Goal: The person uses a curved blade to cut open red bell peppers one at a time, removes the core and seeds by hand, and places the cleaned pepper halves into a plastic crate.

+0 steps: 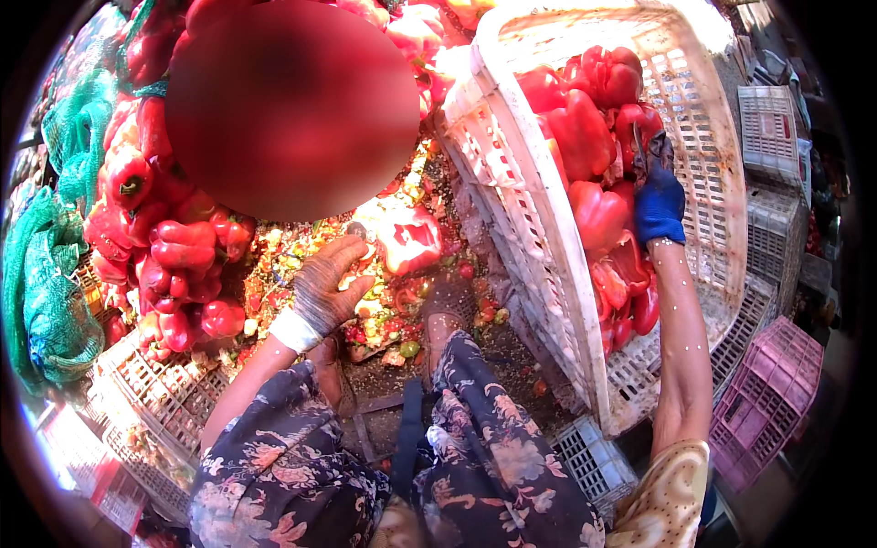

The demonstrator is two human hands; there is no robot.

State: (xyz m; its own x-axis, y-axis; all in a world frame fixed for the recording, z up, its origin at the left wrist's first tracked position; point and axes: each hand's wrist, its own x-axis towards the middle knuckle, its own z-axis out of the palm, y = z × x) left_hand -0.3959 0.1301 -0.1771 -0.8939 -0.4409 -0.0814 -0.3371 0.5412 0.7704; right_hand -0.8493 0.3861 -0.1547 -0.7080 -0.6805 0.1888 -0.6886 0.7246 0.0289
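Red peppers [577,135] are lying in a loose pile inside the white crate [714,201] on the person's right, and one pepper [637,123] near the far part of that pile is sitting right against the fingers of the right hand [658,187]. It is lying just ahead of that blue-gloved hand and a little to its left; its long axis is hiding behind the fingers, so I cannot tell which way it is running. The right hand is by far the nearer one, its fingers pointing away from the body, but whether they are gripping anything I cannot tell. Outside the crate, a hollowed red pepper [411,242] is lying on the ground, its pale opening showing. The left hand [329,283], in a striped glove, is hovering or resting beside it, with that pepper lying ahead and to the right of its fingers; the thumb is standing apart from the fingers, and no pepper is showing between them. Chopped scraps [274,274] are covering the ground around it. Farther left, more peppers are heaping up in a red mound [183,247] next to green netting [59,310], while a pink crate [763,393] is standing at the far right.
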